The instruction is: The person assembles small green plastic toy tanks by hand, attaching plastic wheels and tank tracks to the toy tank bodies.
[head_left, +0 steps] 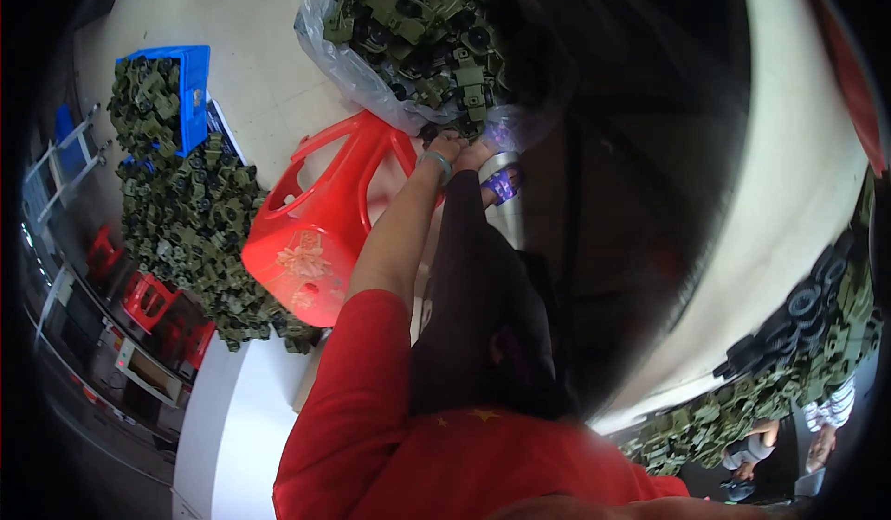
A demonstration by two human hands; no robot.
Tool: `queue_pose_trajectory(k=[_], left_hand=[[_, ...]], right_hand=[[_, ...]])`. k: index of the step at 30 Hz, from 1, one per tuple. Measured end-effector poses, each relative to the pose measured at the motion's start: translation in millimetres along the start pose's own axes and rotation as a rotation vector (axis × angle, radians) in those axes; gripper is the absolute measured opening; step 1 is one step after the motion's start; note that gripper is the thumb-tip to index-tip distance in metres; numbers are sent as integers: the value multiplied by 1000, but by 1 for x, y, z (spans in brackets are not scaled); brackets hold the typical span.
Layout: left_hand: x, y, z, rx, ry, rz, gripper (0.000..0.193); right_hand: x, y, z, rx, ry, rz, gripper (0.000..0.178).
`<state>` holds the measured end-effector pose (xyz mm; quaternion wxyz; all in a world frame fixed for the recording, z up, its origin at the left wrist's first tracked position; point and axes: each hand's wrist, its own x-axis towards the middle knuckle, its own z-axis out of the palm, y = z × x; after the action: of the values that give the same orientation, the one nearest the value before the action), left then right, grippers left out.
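Observation:
My left hand (449, 143), with a green bangle at the wrist, reaches down beside my lower leg to the near edge of a clear plastic bag (320, 42). Its fingers look curled, and what they hold, if anything, is too small to make out. Dark green toy vehicles (408, 19) with black wheels fill the bag. Close to the fingertips lies a dark piece (430, 134). Left of my forearm a red plastic stool (320, 242) with a flower print on its seat is tipped over. My right hand does not show.
A blue crate (194, 102) full of green toy vehicles stands at the left, above a large heap (200, 232) of them. My foot in a purple sandal (502, 185) is near the bag. At the lower right are black wheels (803, 302), more green pieces (733, 427) and other people (754, 448).

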<state>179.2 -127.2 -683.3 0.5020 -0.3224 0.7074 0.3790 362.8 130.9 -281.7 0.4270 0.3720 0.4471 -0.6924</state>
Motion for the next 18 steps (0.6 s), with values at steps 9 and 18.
queue_pose_trajectory(k=[9,18], left_hand=[[-30,44,19,1077,-19,148,48],[28,5,11,705,-36,303,62]], right_hand=[[58,23,-58,-213,30,23,19],[79,47,-82,-331,61,39,19]])
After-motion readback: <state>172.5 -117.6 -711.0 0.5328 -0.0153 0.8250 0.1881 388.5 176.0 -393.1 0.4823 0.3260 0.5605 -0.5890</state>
